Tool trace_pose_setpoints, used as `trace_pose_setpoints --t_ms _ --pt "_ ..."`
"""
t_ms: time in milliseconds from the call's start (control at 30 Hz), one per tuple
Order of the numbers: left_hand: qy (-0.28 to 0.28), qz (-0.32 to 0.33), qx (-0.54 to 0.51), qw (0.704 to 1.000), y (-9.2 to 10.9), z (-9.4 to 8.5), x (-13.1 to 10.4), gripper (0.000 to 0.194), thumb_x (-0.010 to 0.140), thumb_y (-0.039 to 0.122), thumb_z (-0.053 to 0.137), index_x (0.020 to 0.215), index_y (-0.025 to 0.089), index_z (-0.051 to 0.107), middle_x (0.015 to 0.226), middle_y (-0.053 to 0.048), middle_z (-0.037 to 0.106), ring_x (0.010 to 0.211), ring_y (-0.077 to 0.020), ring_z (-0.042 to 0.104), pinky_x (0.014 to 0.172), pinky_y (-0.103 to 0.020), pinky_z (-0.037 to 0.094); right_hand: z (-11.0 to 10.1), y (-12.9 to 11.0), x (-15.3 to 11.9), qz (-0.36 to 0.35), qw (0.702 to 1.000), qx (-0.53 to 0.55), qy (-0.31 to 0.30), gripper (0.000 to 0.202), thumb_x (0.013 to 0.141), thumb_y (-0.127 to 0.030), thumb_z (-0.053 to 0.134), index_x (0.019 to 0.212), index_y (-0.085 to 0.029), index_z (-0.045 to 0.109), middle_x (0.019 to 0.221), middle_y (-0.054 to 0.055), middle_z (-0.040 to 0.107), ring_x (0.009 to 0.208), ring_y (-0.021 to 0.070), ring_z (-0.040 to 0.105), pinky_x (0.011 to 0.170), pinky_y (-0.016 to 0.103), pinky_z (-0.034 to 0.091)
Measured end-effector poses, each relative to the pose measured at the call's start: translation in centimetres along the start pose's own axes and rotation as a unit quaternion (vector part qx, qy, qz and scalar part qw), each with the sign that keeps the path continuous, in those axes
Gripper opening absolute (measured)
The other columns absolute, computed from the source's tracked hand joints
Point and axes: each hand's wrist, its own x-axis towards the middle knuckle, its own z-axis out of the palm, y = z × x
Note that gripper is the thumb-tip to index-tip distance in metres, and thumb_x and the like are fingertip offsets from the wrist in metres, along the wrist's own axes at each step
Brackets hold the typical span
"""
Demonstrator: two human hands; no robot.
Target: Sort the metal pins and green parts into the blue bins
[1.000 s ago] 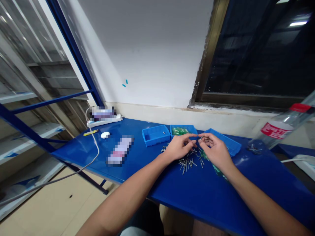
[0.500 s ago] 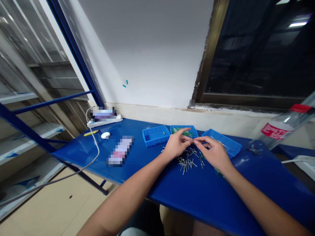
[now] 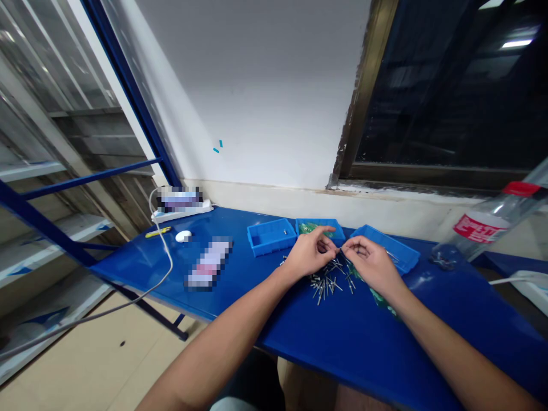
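My left hand point(image 3: 311, 251) and my right hand point(image 3: 369, 261) meet fingertip to fingertip above a pile of blind rivets point(image 3: 325, 285) on the blue table. Between the pinched fingers shows a thin metal blind rivet point(image 3: 341, 249), mostly hidden. Thumb and index finger of each hand close on it from opposite sides. Behind the hands stand three blue bins: the left bin point(image 3: 274, 249) has one small piece in it, the middle bin point(image 3: 299, 221) holds crumpled green plastic, and the right bin point(image 3: 409, 267) contains a few thin metal pins.
A tilted plastic bottle point(image 3: 482, 225) with a red cap stands at the right, small parts in its base. More green plastic point(image 3: 383, 302) lies under my right forearm. On the left are a blurred phone-like object point(image 3: 209, 262), a white mouse-shaped thing point(image 3: 184, 236), a yellow cutter point(image 3: 158, 232) and a cable point(image 3: 171, 257).
Both hands have shifted slightly to the right, and their fingertips are a little farther apart. My left index finger has curled down somewhat. The bins and rivet pile look the same.
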Motion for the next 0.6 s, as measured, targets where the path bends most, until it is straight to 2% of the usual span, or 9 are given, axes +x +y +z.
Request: trace_pose_setpoints --t_ms 167,300,433,533,600 --pt "0.060 -0.037 -0.132 0.989 -1.0 0.2 0.5 0.050 0.087 0.016 0.075 0.134 0.013 0.056 0.101 -0.011 0.078 0.092 -0.0190 0.076 0.092 -0.038 0.060 0.0 0.1 -0.1 -0.006 1.000 -0.010 -0.010 0.030 0.093 -0.054 0.067 0.094 -0.024 0.070 0.088 0.006 0.074 0.082 0.0235 0.070 0.075 0.034 0.055" --pt "0.094 -0.077 -0.245 0.962 -1.7 0.5 0.9 0.059 0.083 0.023 0.084 0.133 0.013 0.054 0.099 -0.011 0.078 0.089 -0.0197 0.078 0.093 -0.041 0.061 0.2 0.5 -0.2 -0.005 0.998 -0.021 -0.054 0.033 0.094 -0.054 0.065 0.098 -0.024 0.076 0.101 0.008 0.078 0.090 0.0265 0.073 0.083 0.040 0.058" --pt "0.065 -0.089 -0.282 0.953 -1.0 0.5 0.8 0.061 0.081 0.027 0.088 0.132 0.013 0.058 0.103 -0.012 0.080 0.096 -0.0225 0.078 0.100 -0.045 0.059 0.5 0.7 -0.3 0.006 0.997 -0.003 -0.077 0.034 0.090 -0.057 0.071 0.096 -0.023 0.077 0.097 0.007 0.079 0.085 0.0253 0.072 0.080 0.040 0.058" --pt "0.036 -0.076 -0.272 0.959 -0.4 0.5 0.7 0.058 0.084 0.031 0.085 0.134 0.015 0.061 0.115 -0.015 0.079 0.110 -0.0257 0.076 0.106 -0.048 0.056 0.4 0.4 -0.2 0.008 0.998 0.036 -0.051 0.037 0.085 -0.057 0.078 0.095 -0.022 0.077 0.092 0.007 0.078 0.084 0.0236 0.071 0.076 0.035 0.057" --pt "0.036 -0.058 -0.250 0.966 -0.1 0.5 0.6 0.057 0.087 0.032 0.083 0.137 0.016 0.061 0.128 -0.018 0.075 0.119 -0.0276 0.073 0.107 -0.048 0.056 0.3 0.0 -0.1 0.027 0.998 0.062 -0.018 0.040 0.082 -0.058 0.082 0.096 -0.020 0.077 0.087 0.007 0.077 0.078 0.0213 0.069 0.068 0.032 0.055"
